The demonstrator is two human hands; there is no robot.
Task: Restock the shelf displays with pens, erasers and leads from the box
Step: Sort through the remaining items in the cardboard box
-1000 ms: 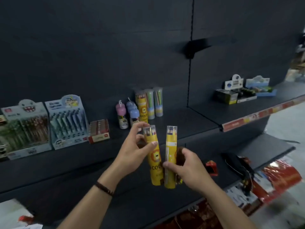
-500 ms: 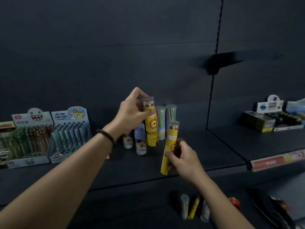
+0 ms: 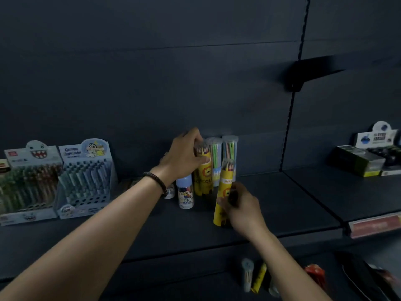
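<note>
- The left hand (image 3: 184,155) has its fingers curled over the clear cap of a yellow lion-print pencil tube (image 3: 202,177), with the thumb against its side. A second ago this tube was held out in front of the shelving. Now it stands upright at the back of the dark grey metal shelf (image 3: 282,203), just beside two clear plastic tubes of pastel pencils (image 3: 222,153).
- The right hand (image 3: 242,205) wraps its fingers round the lower half of a second yellow lion-print pencil tube (image 3: 224,187). This tube has come in from the shelf's front edge and is now in front of the clear tubes, its top leaning slightly right. I cannot tell whether its base rests on the shelf.
- The first tube looks as good as placed, so the left hand probably only needs to let go. The second tube likely needs straightening and setting down beside it.
- A small blue-capped white bottle (image 3: 185,195) stands just below the left wrist and could be knocked as the arm withdraws.
- Two pale blue cartoon display boxes of pens (image 3: 84,177) stand further left.
- Loose tubes (image 3: 259,278) lie on the shelf below, so more stock probably remains to be put up.
</note>
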